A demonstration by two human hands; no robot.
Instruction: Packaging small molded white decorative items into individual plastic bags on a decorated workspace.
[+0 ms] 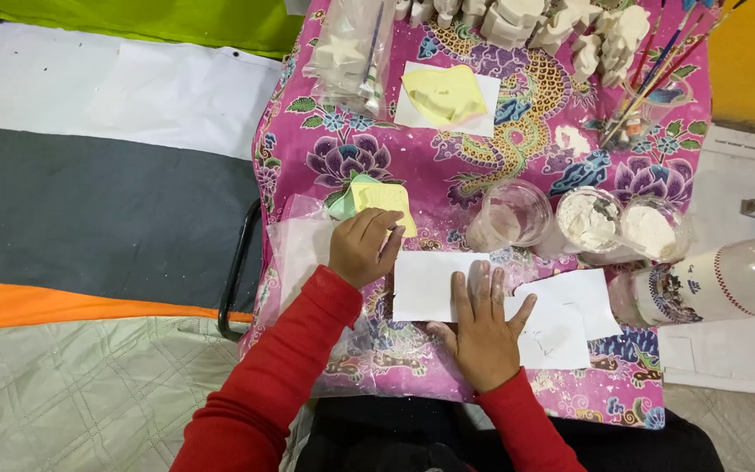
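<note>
Left edge of table: a clear plastic bag (294,249) is lying flat on the pink floral tablecloth (447,179). Left hand (362,247) is resting partly on this bag, fingers curled loosely together, fingertips touching the near edge of a yellow paper piece (384,197); a pale green piece (340,203) is sitting just beside the yellow one, on its left. Cannot tell whether the fingers are pinching the yellow paper or only touching it.

Far left of table: a clear packet (349,54) is holding white plaster shapes and a brush.

Centre: a white paper sheet (424,281) is lying near the table's front edge. Right hand (482,325) is pressing flat on it, fingers spread wide, palm down, gripping nothing. Farther off, a crumpled yellow sheet (444,93) is sitting on a white card.

Right of centre: two more white sheets (565,316) are overlapping beside the right hand. Beyond them, three clear plastic cups (589,220) are standing in a row, two holding white powder. A clear bottle (716,284) is lying on its side at the right edge. Far right: white plaster figures (561,22) and a cup of paintbrushes (657,74).
</note>
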